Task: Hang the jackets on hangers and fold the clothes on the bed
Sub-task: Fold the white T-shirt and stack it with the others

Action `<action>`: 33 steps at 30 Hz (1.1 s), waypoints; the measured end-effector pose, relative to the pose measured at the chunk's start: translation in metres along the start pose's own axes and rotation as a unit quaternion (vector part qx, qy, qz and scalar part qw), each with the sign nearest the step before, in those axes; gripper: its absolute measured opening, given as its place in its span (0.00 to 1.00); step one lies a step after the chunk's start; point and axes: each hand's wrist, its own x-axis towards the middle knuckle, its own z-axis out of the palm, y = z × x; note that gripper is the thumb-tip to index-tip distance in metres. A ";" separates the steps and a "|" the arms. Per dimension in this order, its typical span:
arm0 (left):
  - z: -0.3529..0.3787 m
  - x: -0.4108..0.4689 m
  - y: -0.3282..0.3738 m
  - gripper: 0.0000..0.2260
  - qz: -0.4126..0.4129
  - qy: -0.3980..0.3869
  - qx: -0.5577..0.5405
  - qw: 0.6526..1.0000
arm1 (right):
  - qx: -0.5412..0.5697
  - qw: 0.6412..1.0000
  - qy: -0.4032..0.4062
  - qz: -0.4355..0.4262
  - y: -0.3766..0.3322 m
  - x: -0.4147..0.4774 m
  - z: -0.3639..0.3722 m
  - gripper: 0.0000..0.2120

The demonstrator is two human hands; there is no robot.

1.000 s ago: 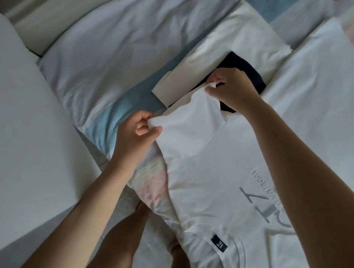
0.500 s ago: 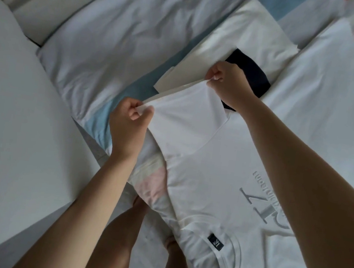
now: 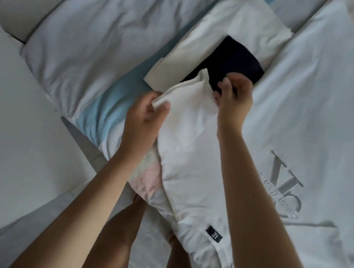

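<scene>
A bed fills the view from above, its sheet soft and creased, in broad pastel bands of pale blue and pink; a plump white pillow, heavily wrinkled, lies across the upper left.

A white T-shirt of smooth, matte cotton is spread flat on the right side of the bed, neck towards the viewer; a large grey printed logo crosses its chest, and a small black label sits inside the collar.

Beyond the shirt rests a folded white garment, a neat rectangle with crisp edges; a folded dark navy garment lies on top of it.

The shirt's sleeve is lifted off the sheet, bunched into soft folds between two bare arms.

The left hand pinches the sleeve's near corner between thumb and curled fingers; the right hand is at the sleeve's far edge with fingers curled, but it is blurred by motion, so I cannot tell whether it actually holds the cloth.
</scene>
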 end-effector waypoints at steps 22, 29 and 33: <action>0.027 -0.058 -0.079 0.24 0.191 -0.324 0.399 0.836 | 0.005 0.983 0.034 0.181 0.102 -0.103 -0.159 0.10; 0.017 -0.067 -0.085 0.07 0.127 -0.214 0.395 0.884 | -0.039 0.982 0.108 0.150 0.107 -0.127 -0.173 0.15; 0.019 -0.077 -0.089 0.07 0.092 -0.188 0.507 0.836 | -0.201 0.959 0.194 0.050 0.115 -0.163 -0.208 0.13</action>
